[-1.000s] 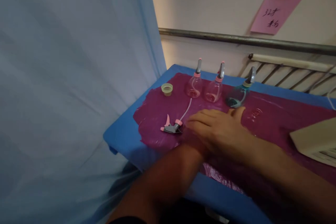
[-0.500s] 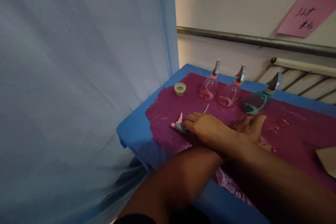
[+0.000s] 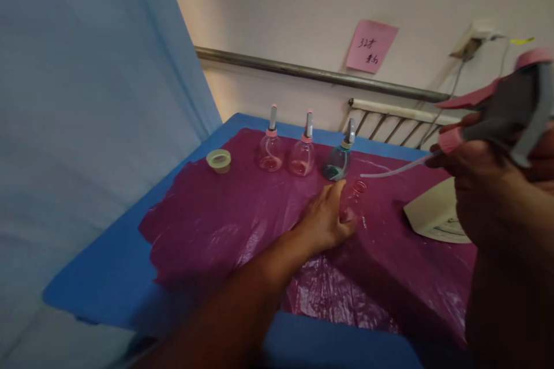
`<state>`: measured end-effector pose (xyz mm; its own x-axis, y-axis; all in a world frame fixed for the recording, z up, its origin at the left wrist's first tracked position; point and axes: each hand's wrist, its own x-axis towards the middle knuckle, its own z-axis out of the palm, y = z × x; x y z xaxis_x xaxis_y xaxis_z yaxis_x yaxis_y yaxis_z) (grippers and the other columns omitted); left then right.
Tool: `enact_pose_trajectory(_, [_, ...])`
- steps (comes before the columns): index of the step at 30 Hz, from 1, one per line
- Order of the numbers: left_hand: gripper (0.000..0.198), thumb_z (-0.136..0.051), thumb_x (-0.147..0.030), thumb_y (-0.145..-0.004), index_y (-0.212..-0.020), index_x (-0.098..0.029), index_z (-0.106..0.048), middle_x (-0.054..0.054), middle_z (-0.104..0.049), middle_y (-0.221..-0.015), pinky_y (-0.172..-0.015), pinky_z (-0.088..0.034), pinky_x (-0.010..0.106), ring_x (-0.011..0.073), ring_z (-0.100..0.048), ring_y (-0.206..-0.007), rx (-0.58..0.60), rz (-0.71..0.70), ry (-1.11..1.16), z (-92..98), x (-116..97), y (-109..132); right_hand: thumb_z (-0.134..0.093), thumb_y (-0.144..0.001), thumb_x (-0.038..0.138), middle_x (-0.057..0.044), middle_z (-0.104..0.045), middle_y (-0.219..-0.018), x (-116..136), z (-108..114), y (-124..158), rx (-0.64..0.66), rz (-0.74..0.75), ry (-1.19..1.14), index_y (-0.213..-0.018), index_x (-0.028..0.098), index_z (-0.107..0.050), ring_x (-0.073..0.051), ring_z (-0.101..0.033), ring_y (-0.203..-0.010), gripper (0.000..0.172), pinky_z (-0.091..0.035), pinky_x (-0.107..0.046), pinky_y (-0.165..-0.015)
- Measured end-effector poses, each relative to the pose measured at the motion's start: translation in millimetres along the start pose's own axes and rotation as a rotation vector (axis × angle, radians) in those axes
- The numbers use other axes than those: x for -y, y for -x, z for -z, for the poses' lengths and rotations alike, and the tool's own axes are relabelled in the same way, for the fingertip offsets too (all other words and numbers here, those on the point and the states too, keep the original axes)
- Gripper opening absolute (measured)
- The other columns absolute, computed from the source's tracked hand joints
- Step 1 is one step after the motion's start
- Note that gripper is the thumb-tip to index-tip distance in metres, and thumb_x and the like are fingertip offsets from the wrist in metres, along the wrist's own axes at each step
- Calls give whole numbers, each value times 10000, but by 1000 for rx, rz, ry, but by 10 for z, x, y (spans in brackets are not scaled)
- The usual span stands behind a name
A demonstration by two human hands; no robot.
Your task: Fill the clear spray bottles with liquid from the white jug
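Observation:
My left hand (image 3: 326, 216) is wrapped round a clear pink bottle (image 3: 352, 202) that stands on the purple sheet with its mouth uncapped. Held up at the right, close to the camera, is a grey and pink spray head (image 3: 511, 104), gripped by my right hand (image 3: 489, 179). Its thin dip tube (image 3: 398, 171) points left, with the tip just above and beside the bottle's mouth. Behind the bottle stand two pink spray bottles (image 3: 270, 155) (image 3: 302, 158) and a teal spray bottle (image 3: 337, 162), all with their heads on.
A small pale cup (image 3: 219, 161) sits at the sheet's left side. A cream-coloured object (image 3: 437, 213) lies on the purple sheet (image 3: 208, 230) at right. The blue table (image 3: 99, 277) borders a blue curtain (image 3: 86, 69); a metal rail (image 3: 303, 72) runs along the wall.
The spray head that lay on the sheet is now raised in my right hand. My arms have uncrossed, and my left hand holds the open bottle. The view has swung right.

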<state>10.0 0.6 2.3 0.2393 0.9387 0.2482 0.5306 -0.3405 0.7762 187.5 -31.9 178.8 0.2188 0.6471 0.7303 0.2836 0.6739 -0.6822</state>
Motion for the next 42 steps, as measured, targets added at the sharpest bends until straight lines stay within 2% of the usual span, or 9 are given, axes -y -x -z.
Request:
enact_pose_trajectory(3, [914, -773, -364, -963, -1784, -247, -389, 189, -593, -1693, -1330, -512, 603, 416, -618, -1560, 12, 25, 15, 41, -11, 24, -1024, -846, 350, -35, -849, -1138, -162, 102, 38, -37, -132, 12, -1111, 312, -901, -210, -776, -940, 294, -678, -416, -890])
enact_pose_trajectory(5, [950, -798, -356, -947, -1791, -260, -374, 184, -571, -1713, -1342, -498, 609, 417, -597, -1581, 27, 32, 23, 61, -16, 30, -1035, -834, 369, -19, -852, -1108, -278, 101, 67, -25, -144, 30, -1099, 311, -898, -187, -765, -905, 304, -679, -365, -838])
enact_pose_trajectory(8, [922, -788, -369, -967, -1782, -229, -378, 197, -596, -1674, -1337, -497, 620, 420, -607, -1566, 30, 23, 23, 74, -26, 19, -1035, -833, 404, -15, -854, -1046, -485, 18, 119, 55, -172, -1, -1082, 282, -887, -163, -773, -872, 314, -679, -311, -810])
enact_pose_trajectory(12, [852, -754, -385, -1009, -1761, -210, -396, 211, -607, -1650, -1340, -492, 628, 426, -598, -1572, 14, 11, 23, 76, -31, 5, -1035, -836, 420, -10, -852, -1041, -865, -136, 280, 270, -256, -116, -1117, 277, -860, -172, -804, -917, 361, -704, -344, -914])
enact_pose_trajectory(16, [957, -770, -267, -924, -1787, -258, -357, 182, -584, -1674, -1337, -505, 600, 405, -592, -1580, 32, -19, 52, 84, -11, 12, -911, -982, 480, -53, -868, -1200, -1190, -175, 494, 381, -330, -134, -1281, 278, -812, -213, -829, -1072, 374, -680, -441, -1081])
enact_pose_trajectory(27, [1050, -778, -207, -861, -1805, -311, -329, 165, -548, -1740, -1378, -460, 636, 407, -548, -1638, 35, -27, 62, 76, 10, 8, -724, -1123, 490, -73, -831, -1402, -1331, -52, 587, 526, -254, 33, -1481, 300, -726, -251, -793, -1282, 406, -596, -455, -1185])
enact_pose_trajectory(33, [1067, -782, -211, -865, -1819, -305, -312, 165, -541, -1741, -1361, -484, 635, 416, -564, -1618, 28, -12, 47, 66, 27, 17, -778, -1077, 492, -72, -848, -1264, -1236, -123, 593, 428, -197, 143, -1327, 273, -785, -260, -791, -1150, 333, -631, -441, -1056])
enact_pose_trajectory(37, [1103, -800, -246, -913, -1852, -299, -224, 175, -543, -1737, -1351, -494, 628, 413, -560, -1620, 21, -20, 56, 82, -1, 41, -842, -1024, 461, -74, -824, -1204, -1283, -205, 652, 328, -237, 115, -1253, 268, -758, -258, -770, -1103, 311, -613, -487, -1071])
enact_pose_trajectory(42, [1178, -769, -186, -974, -1882, -396, -48, 138, -427, -1843, -1396, -452, 629, 383, -472, -1701, -21, -217, 46, 55, 53, 46, -943, -910, 356, -43, -785, -1157, -1410, -308, 710, 212, -254, -53, -1317, 280, -648, -234, -751, -1074, 509, -592, -465, -1055])
